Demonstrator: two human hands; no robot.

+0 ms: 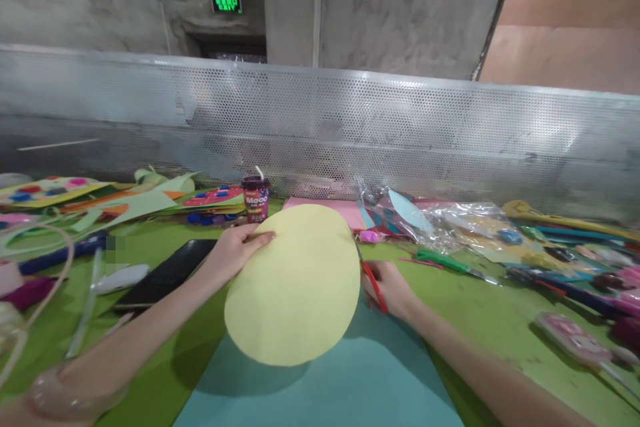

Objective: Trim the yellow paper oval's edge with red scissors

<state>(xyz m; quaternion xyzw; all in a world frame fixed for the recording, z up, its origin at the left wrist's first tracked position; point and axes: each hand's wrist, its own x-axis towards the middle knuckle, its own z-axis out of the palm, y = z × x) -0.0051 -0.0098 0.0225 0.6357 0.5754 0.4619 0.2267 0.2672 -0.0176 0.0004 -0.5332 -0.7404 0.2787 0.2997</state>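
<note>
A large pale yellow paper oval (295, 283) is held up over the green table (480, 320). My left hand (235, 250) pinches its upper left edge, thumb on top. My right hand (390, 290) is closed round red-handled scissors (373, 280), whose blades sit at the oval's right edge. A light blue sheet (350, 380) lies flat beneath the oval, near the table's front.
A purple drink cup (255, 199) stands behind the oval, a black phone (167, 273) to the left. Coloured paper cut-outs (150, 203) pile at back left. Plastic bags, green scissors (447, 261) and pens clutter the right. A perforated metal panel (350, 127) backs the table.
</note>
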